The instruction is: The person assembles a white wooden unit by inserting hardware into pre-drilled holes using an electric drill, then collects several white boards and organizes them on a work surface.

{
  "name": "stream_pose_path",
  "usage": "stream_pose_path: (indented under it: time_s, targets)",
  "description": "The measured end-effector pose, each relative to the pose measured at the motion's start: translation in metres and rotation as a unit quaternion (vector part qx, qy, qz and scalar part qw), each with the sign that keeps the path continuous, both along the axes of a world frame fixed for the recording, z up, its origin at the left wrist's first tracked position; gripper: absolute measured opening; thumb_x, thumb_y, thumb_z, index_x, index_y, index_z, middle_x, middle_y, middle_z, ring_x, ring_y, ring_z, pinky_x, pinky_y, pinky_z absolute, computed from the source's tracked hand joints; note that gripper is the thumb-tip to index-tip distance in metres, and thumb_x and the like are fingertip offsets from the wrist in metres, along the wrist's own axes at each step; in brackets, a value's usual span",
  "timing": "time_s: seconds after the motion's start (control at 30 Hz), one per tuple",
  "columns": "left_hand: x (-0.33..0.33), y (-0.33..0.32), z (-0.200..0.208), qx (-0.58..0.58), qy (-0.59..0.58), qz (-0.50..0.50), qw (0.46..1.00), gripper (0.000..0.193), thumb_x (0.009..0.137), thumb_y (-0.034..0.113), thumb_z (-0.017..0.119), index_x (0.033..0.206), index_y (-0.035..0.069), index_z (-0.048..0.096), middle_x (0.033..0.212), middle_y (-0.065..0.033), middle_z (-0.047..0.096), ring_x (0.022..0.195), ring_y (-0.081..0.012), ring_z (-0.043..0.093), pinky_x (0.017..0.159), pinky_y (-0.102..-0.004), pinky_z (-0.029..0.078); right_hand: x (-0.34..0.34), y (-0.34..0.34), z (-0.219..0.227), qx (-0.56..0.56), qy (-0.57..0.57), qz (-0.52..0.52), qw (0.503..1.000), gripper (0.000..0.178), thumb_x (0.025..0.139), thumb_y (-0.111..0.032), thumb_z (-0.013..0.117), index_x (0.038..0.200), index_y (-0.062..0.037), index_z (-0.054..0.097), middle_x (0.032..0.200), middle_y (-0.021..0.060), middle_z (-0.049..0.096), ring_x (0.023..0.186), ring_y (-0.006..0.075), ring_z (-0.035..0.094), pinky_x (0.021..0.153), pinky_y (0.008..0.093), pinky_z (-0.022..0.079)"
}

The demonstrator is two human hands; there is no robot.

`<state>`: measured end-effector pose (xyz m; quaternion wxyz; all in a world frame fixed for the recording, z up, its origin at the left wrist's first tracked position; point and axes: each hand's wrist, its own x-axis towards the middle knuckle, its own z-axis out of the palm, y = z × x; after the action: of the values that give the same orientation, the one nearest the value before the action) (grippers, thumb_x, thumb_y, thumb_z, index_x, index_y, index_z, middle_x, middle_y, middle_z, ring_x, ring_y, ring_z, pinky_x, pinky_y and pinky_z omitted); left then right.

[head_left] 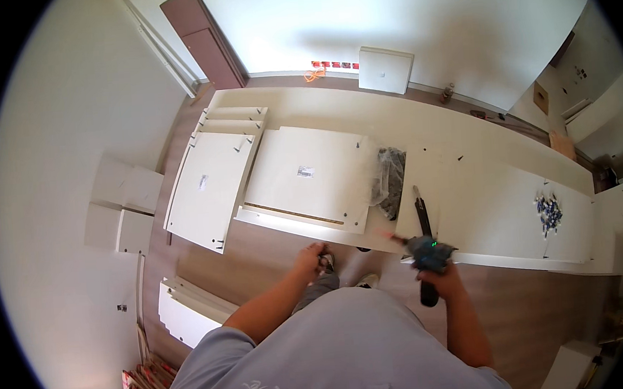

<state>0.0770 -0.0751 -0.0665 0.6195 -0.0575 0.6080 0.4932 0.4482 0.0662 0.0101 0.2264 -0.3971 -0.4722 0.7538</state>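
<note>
Right now, the right hand (442,281) is wrapped around the handle of a dark cordless drill (430,253), near the front edge of a long white board (485,193). Well apart from it, the left hand (312,261) has its fingers curled; I can't tell if it holds something small. A black knife (423,215) lies on the long board, just beyond the drill. To the right sits a pile of little blue and white pieces (548,214).
</note>
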Motion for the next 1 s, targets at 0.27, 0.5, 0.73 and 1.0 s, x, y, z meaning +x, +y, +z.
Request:
stream_pose_path:
  time_s: [0.27, 0.5, 0.73, 1.0]
  targets:
    - [-0.098, 0.013, -0.034, -0.089, 0.029, 0.18, 0.979, 0.021, 0.1, 0.025, 0.049, 0.108, 0.009, 0.061, 0.063, 0.0023, 0.043, 0.047, -0.0095, 0.034, 0.041, -0.0261, 0.028, 0.077, 0.097, -0.041, 0.341, -0.308, -0.162, 0.873, 0.055, 0.078, -0.001, 0.07, 0.131, -0.0012, 0.06, 0.108, 0.012, 0.069, 0.098, 0.0248, 0.069, 0.085, 0.0351, 0.055]
    - [-0.099, 0.055, -0.042, -0.173, 0.104, 0.119, 0.972, 0.054, 0.089, 0.06, 0.072, 0.081, 0.009, 0.056, 0.054, 0.0012, 0.036, 0.04, -0.0138, 0.033, 0.038, -0.0333, 0.029, 0.063, 0.14, -0.042, 0.376, -0.546, -0.13, 0.737, 0.057, 0.078, -0.005, 0.068, 0.134, -0.0094, 0.06, 0.122, 0.0178, 0.067, 0.113, 0.0377, 0.065, 0.095, 0.0459, 0.052]
    - [-0.102, 0.056, -0.058, -0.21, 0.144, 0.033, 0.966, 0.058, 0.09, 0.06, 0.07, 0.072, 0.007, 0.054, 0.051, -0.0042, 0.039, 0.037, -0.0201, 0.037, 0.036, -0.0393, 0.033, 0.061, 0.15, -0.058, 0.349, -0.602, -0.109, 0.709, 0.06, 0.08, -0.012, 0.076, 0.137, -0.0124, 0.058, 0.127, 0.0173, 0.065, 0.118, 0.0393, 0.062, 0.099, 0.0494, 0.05]
    - [-0.078, 0.025, -0.084, -0.113, 0.021, 0.143, 0.983, 0.047, 0.094, 0.05, 0.071, 0.073, 0.015, 0.048, 0.052, 0.0002, 0.035, 0.04, -0.0138, 0.032, 0.038, -0.0322, 0.028, 0.069, 0.172, -0.061, 0.371, -0.607, -0.085, 0.698, 0.065, 0.082, -0.011, 0.076, 0.142, -0.008, 0.054, 0.135, 0.0191, 0.061, 0.124, 0.0395, 0.059, 0.104, 0.048, 0.048]
